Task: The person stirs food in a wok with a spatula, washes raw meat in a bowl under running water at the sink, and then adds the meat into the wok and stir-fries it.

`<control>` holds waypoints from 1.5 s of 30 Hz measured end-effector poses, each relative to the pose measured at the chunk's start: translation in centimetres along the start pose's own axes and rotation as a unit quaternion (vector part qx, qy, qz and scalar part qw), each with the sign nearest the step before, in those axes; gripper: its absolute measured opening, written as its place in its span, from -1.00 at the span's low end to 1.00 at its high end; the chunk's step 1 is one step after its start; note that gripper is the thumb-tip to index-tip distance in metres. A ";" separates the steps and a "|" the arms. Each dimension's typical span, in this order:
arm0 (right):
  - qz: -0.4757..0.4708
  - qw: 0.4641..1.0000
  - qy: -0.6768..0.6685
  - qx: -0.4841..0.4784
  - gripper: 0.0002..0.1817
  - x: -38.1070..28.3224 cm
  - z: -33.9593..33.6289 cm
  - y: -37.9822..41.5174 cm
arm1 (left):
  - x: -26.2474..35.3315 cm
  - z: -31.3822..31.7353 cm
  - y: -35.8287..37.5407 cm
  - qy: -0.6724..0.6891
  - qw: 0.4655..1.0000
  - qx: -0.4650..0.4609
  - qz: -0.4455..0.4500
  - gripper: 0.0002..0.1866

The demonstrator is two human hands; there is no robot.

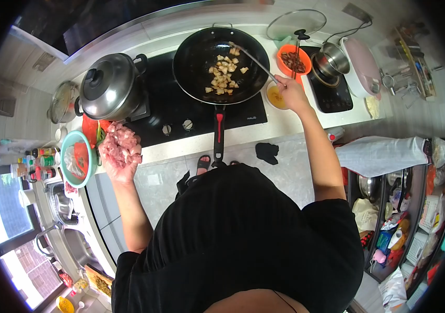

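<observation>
My left hand [120, 169], palm up at the counter's left front, carries a heap of raw meat pieces [122, 143]. Whether a dish lies under the meat is hidden. Beside it stands a pale green bowl [91, 169] with plastic wrapping inside. My right hand [292, 94] is closed around the handle of a spatula [258, 61], whose far end rests in a black wok [191, 65]. Browned chunks [222, 77] lie scattered over the wok's bottom. Below my right hand is a small bowl of yellowish liquid [274, 97].
On the cooktop [154, 112], a lidded steel pot [108, 86] stands left of the wok. An orange bowl [306, 65] of dark pieces sits to the right, near a small saucepan [333, 60] and a rice cooker [360, 65]. The wok's handle [219, 130] juts toward my body.
</observation>
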State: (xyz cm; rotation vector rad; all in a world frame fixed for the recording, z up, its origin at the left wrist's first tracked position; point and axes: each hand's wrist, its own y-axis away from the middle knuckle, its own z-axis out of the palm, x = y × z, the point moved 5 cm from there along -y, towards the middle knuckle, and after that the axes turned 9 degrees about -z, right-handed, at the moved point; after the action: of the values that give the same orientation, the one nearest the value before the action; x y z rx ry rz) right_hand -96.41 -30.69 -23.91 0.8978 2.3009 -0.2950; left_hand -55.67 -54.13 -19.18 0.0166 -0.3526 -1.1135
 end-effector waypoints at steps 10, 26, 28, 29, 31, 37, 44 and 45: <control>0.008 1.000 -0.003 0.016 -0.66 1.3 2.2 -1.7 | 0.4 -0.7 0.6 0.026 1.000 -0.007 0.015 -0.71; 0.009 0.968 0.156 -0.195 -0.67 -5.8 -7.3 5.8 | 0.3 -0.5 0.4 0.037 0.999 0.023 0.022 -0.78; -0.044 0.966 0.189 -0.171 -0.68 -5.9 -6.1 5.6 | 0.0 -0.2 0.1 0.017 1.000 0.016 0.009 -0.78; -0.045 0.969 0.187 -0.158 -0.68 -5.7 -4.9 5.2 | 0.0 0.0 0.0 0.005 1.000 0.013 0.002 -0.78; -0.048 0.973 0.182 -0.130 -0.68 -5.2 -3.1 4.3 | -0.2 0.2 -0.5 -0.004 1.000 0.006 -0.004 -0.78; -0.064 0.969 0.224 -0.085 -0.67 -7.4 -5.3 3.6 | -0.3 0.8 -0.7 -0.004 1.000 -0.010 -0.002 -0.76; -0.089 0.958 0.265 -0.063 -0.66 -5.4 -1.5 2.9 | -0.6 -0.1 -0.8 0.002 1.000 -0.013 -0.004 -0.76; -0.081 0.956 0.274 -0.074 -0.67 -5.7 -2.3 3.3 | -0.6 -0.1 -0.7 0.008 1.000 -0.020 -0.009 -0.76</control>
State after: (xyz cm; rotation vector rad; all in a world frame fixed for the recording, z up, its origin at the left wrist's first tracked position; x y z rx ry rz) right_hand -92.11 -30.29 -18.42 0.7843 2.8688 0.0742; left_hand -56.46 -53.92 -19.60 -0.0067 -0.3155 -1.1371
